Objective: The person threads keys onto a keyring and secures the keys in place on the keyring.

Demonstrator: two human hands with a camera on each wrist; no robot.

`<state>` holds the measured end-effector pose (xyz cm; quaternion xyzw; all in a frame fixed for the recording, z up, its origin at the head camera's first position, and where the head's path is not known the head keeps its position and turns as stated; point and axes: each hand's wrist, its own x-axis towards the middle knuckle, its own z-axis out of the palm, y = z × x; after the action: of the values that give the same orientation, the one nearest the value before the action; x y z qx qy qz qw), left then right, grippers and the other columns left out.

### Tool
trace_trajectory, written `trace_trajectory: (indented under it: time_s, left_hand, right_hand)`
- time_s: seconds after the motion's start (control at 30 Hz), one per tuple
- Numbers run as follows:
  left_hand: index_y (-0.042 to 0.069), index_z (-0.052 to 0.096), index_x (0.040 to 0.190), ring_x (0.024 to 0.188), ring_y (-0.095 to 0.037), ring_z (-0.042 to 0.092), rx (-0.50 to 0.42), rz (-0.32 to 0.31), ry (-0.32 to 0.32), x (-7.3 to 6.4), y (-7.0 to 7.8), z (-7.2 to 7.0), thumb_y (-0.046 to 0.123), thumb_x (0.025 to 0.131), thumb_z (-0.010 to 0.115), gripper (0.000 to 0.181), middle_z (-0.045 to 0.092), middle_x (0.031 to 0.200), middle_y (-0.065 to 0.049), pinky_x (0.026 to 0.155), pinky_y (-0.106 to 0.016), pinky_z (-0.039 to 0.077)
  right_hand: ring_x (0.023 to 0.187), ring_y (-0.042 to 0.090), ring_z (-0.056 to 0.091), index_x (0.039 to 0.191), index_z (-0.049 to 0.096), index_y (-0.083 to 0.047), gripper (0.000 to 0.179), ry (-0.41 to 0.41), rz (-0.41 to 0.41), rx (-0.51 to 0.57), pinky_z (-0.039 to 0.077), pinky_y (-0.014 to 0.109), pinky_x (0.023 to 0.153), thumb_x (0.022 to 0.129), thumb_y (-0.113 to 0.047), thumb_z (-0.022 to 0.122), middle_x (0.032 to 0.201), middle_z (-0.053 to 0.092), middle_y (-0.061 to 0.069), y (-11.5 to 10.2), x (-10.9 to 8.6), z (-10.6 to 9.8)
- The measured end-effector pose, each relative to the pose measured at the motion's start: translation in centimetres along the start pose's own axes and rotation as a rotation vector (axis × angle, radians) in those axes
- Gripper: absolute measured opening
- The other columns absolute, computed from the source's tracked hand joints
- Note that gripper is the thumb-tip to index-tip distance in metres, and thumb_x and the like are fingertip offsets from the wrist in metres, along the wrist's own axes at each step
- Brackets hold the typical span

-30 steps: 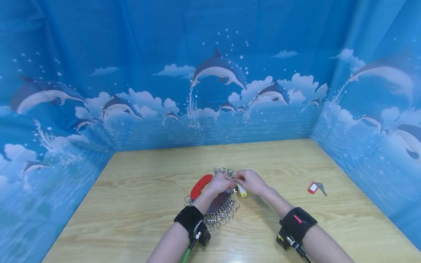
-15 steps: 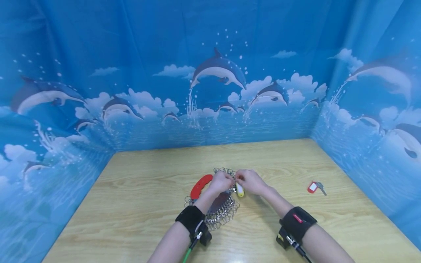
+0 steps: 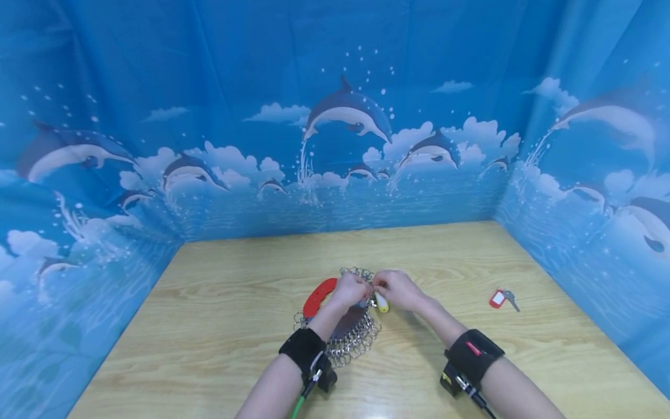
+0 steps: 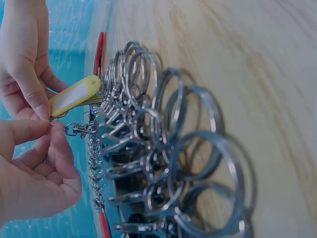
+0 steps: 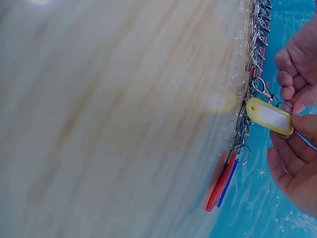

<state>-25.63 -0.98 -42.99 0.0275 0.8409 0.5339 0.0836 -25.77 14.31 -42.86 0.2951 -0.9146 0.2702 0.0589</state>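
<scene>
In the head view a key holder with a red handle (image 3: 318, 299) lies on the table, its edge lined with clasps and metal rings (image 3: 348, 343). My left hand (image 3: 349, 291) reaches over it and pinches a small metal ring between thumb and forefinger. This ring hangs from a swivel clasp (image 4: 80, 129), seen in the left wrist view. Right beside it, my right hand (image 3: 400, 290) pinches one end of a yellow key tag (image 5: 270, 117) with a white label. A brass-coloured key (image 4: 91, 100) shows partly behind the tag. Fingertips of both hands meet at the ring.
A red key tag (image 3: 498, 299) with a grey key (image 3: 511, 299) lies on the wooden table (image 3: 235, 326) to the right. Blue dolphin-print curtains (image 3: 335, 203) enclose the table at the back and sides. Both wrists wear black straps with cameras and cables.
The yellow key tag has swung slightly left and closer to the key holder. Both hands stay almost in place, with small shifts of the fingertips.
</scene>
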Motion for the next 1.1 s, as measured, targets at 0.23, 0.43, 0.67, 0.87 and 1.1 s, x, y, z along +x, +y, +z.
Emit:
trace_trajectory:
  time_s: [0.23,0.43,0.67,0.87,1.1]
  left_hand:
    - [-0.01,0.064,0.066,0.047,-0.01,0.038,0.028,0.026,-0.041,-0.48,0.05,-0.01,0.004,0.083,0.06,0.022,0.057,0.058,-0.008,0.05,-0.022,0.031]
    - [-0.006,0.068,0.071,0.054,-0.012,0.045,0.066,0.063,-0.028,-0.58,0.19,-0.08,-0.001,0.077,0.059,0.012,0.06,0.067,-0.007,0.052,-0.022,0.035]
    - [0.001,0.07,0.07,0.052,-0.011,0.04,0.119,0.012,0.015,-0.29,0.31,0.08,-0.001,0.075,0.058,0.013,0.054,0.064,0.001,0.047,-0.021,0.032]
    - [0.007,0.053,0.051,0.044,-0.01,0.027,0.103,-0.002,0.021,-0.09,0.32,0.25,0.0,0.076,0.058,0.026,0.038,0.05,0.003,0.043,-0.022,0.023]
    - [0.013,0.046,0.049,0.044,-0.009,0.03,0.088,-0.019,0.045,-0.28,0.27,0.31,0.001,0.077,0.059,0.033,0.042,0.05,0.003,0.043,-0.021,0.025]
  right_hand:
    - [0.072,0.017,0.06,0.083,0.065,-0.003,0.004,0.01,0.047,0.034,0.05,0.03,0.067,0.083,-0.001,0.061,0.079,0.065,0.004,0.24,-0.1,0.1]
    - [0.071,0.017,0.06,0.084,0.064,-0.001,0.004,0.021,0.066,0.039,0.05,0.03,0.066,0.083,-0.002,0.061,0.078,0.065,0.005,0.2,-0.08,0.17]
    - [0.071,0.015,0.059,0.085,0.066,-0.005,0.005,0.019,0.066,0.032,0.05,0.029,0.067,0.083,-0.002,0.061,0.079,0.065,0.004,-0.1,0.09,0.16]
    - [0.072,0.015,0.06,0.084,0.066,-0.007,0.006,0.029,0.029,0.021,0.05,0.029,0.067,0.084,-0.003,0.062,0.079,0.065,0.002,-0.07,0.08,0.13]
    - [0.074,0.016,0.061,0.085,0.067,-0.007,0.007,0.026,0.01,0.013,0.051,0.029,0.069,0.083,-0.002,0.062,0.081,0.066,0.003,-0.08,0.06,0.26]
